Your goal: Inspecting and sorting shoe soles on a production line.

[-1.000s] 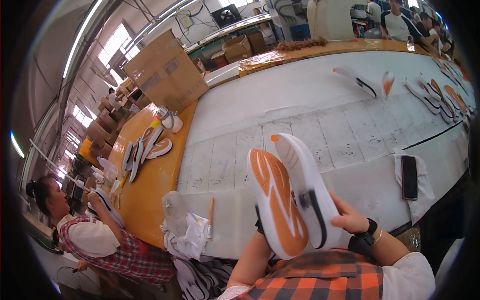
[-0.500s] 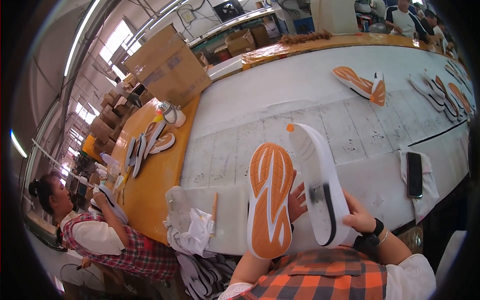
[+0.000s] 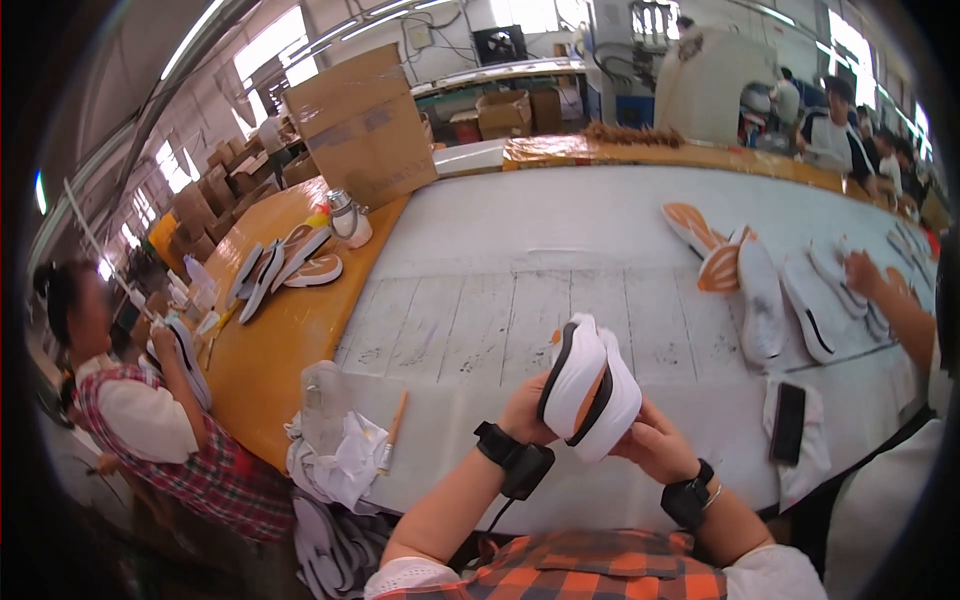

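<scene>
Before me, over the worktable, two white shoe soles are held together side by side and tilted, with black strips along their edges. My left hand [image 3: 528, 412] is closed on the left sole [image 3: 572, 370], gripping it from the side. My right hand [image 3: 655, 442] holds the right sole [image 3: 614, 412] near its lower end; its fingers are partly hidden behind it. Only a little orange shows between the two.
On the white table [image 3: 480, 215] lie orange-bottomed soles [image 3: 692, 228] and white soles [image 3: 762, 300] at the right, where another person's hand [image 3: 862, 272] reaches. A phone [image 3: 788, 424] lies on a cloth. Left are a brush [image 3: 396, 430], crumpled white cloth [image 3: 350, 458] and a seated co-worker [image 3: 150, 420].
Both soles have turned from upright and apart to held together, farther from my body. Another person's arm has appeared at the right, and more white soles now lie there. My view has shifted.
</scene>
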`<state>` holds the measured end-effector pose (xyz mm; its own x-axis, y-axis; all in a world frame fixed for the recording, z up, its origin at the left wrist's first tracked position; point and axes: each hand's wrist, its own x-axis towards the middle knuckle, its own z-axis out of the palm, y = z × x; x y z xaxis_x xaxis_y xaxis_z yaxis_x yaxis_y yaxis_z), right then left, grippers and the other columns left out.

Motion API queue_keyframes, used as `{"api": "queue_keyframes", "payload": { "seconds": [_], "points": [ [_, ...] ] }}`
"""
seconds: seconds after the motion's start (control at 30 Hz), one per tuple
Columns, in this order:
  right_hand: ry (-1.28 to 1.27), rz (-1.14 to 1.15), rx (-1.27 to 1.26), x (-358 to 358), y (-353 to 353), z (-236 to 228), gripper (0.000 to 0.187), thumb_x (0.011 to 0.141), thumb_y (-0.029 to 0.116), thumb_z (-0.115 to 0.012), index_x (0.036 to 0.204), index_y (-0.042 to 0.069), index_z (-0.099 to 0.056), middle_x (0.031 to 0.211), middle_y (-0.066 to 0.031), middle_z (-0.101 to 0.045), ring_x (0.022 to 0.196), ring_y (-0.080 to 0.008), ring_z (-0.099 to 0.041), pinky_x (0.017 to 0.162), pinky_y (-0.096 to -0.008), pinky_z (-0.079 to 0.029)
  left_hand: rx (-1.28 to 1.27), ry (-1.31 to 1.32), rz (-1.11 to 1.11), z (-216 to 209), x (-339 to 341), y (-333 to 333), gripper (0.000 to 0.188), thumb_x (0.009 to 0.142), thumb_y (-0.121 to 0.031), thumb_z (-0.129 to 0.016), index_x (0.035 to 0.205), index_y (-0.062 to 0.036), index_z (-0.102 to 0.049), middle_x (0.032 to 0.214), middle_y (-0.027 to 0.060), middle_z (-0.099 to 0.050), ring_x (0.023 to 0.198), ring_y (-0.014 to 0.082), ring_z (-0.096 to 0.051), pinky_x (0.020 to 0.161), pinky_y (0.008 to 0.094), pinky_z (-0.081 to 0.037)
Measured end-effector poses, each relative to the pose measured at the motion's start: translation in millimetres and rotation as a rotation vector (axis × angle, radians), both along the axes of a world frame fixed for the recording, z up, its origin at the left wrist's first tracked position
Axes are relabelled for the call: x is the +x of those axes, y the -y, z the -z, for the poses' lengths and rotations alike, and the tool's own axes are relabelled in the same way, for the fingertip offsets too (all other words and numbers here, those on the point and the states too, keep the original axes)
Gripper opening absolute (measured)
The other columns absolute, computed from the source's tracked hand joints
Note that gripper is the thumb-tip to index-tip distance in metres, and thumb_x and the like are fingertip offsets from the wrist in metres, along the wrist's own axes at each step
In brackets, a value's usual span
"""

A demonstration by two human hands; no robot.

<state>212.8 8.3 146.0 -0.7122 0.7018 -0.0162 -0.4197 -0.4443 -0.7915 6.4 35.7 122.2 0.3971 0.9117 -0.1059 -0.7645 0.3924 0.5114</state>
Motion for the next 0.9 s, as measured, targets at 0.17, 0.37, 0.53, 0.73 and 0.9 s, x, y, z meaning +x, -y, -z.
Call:
{"api": "queue_keyframes", "payload": {
  "seconds": [0.17, 0.37, 0.53, 0.73, 0.9],
  "points": [
    [-0.064, 0.046, -0.051, -1.2, 0.7, 12.2, 0.058, 0.088, 0.017, -0.044, 0.138, 0.008, -0.016, 0.127, -0.0084, -0.041, 0.108, -0.0232, -0.051, 0.09, -0.0444, -0.043, -0.131, -0.027, 0.017, -28.3, 5.0, 5.4, 0.033, 0.089, -0.024, -0.044, 0.113, -0.002, -0.051, 0.104, 0.0113, -0.059, 0.092, 0.0214, -0.059, 0.082, 0.0367, -0.049],
    [0.113, 0.111, 0.008, -1.3, -1.2, 12.6, 0.051, 0.088, 0.019, -0.044, 0.134, 0.005, -0.026, 0.124, -0.0113, -0.045, 0.104, -0.0221, -0.053, 0.088, -0.0415, -0.044, -0.18, 0.05, 0.055, -12.3, -2.8, -1.4, 0.038, 0.086, -0.022, -0.049, 0.12, -0.005, -0.043, 0.108, 0.0106, -0.056, 0.095, 0.0225, -0.058, 0.083, 0.0382, -0.048],
    [0.29, 0.186, 0.123, 37.0, -19.3, 33.6, 0.053, 0.088, 0.036, -0.043, 0.126, -0.001, -0.039, 0.114, -0.0107, -0.054, 0.101, -0.0214, -0.055, 0.083, -0.0358, -0.046, 0.049, -0.183, -0.092, -6.7, 7.7, 7.1, 0.067, 0.079, -0.008, -0.061, 0.135, -0.0089, -0.023, 0.115, 0.0107, -0.049, 0.098, 0.0188, -0.055, 0.085, 0.0329, -0.047],
    [0.342, 0.337, 0.106, 34.4, 7.8, 43.9, 0.049, 0.074, 0.013, -0.055, 0.118, -0.004, -0.042, 0.109, -0.0113, -0.056, 0.092, -0.0192, -0.058, 0.08, -0.0305, -0.047, 0.349, -0.761, -0.038, 29.0, 28.5, 14.8, 0.078, 0.079, -0.023, -0.066, 0.139, -0.0059, -0.019, 0.118, 0.0132, -0.049, 0.098, 0.0153, -0.052, 0.085, 0.0263, -0.042],
    [0.238, 0.497, -0.072, 57.7, 4.4, 43.3, 0.045, 0.067, 0.01, -0.052, 0.108, -0.006, -0.049, 0.092, -0.0127, -0.061, 0.076, -0.0195, -0.061, 0.07, -0.0271, -0.049, 0.135, -0.639, 0.013, 34.1, 8.1, 25.0, 0.072, 0.076, -0.019, -0.069, 0.134, -0.0065, -0.028, 0.1, 0.0076, -0.051, 0.084, 0.0114, -0.051, 0.075, 0.0245, -0.042]
  ]
}}
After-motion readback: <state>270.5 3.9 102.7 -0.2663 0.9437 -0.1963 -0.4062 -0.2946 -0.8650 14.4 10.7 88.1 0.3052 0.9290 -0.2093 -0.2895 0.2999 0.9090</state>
